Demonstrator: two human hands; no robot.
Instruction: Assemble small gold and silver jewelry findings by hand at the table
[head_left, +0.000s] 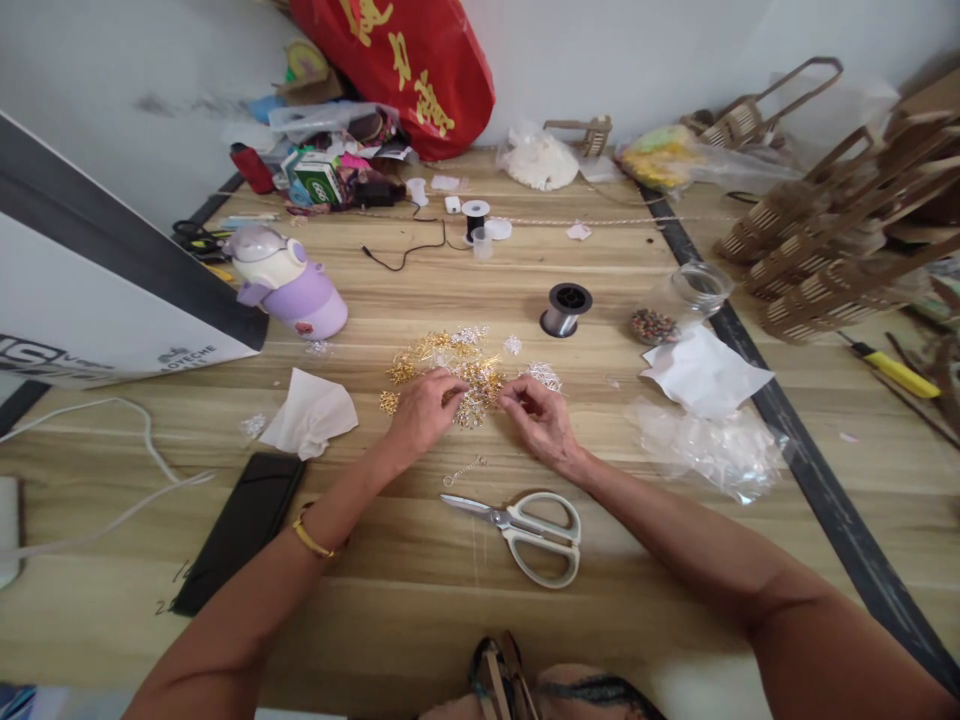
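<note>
Both hands are over a loose spread of small gold and silver metal jewellery pieces (480, 385) on the wooden table. My left hand (424, 412) is at the left edge of the spread, thumb and forefinger pinched together. From the right, my right hand (541, 420) reaches in with its fingertips pressed together. Whatever either pinch holds is too small to make out. A short silver chain (465, 471) lies just below the hands. White-handled scissors (525, 530) rest closer to me, blades pointing left. Silver pins (544, 376) lie just behind my right hand.
A spool of wire (566, 310) stands behind the hands. On the left are a purple bottle (292, 285), a crumpled tissue (311, 412) and a black phone (244, 530). To the right are a glass jar (697, 295), white paper (705, 370), clear plastic bags (712, 450) and woven baskets (810, 240).
</note>
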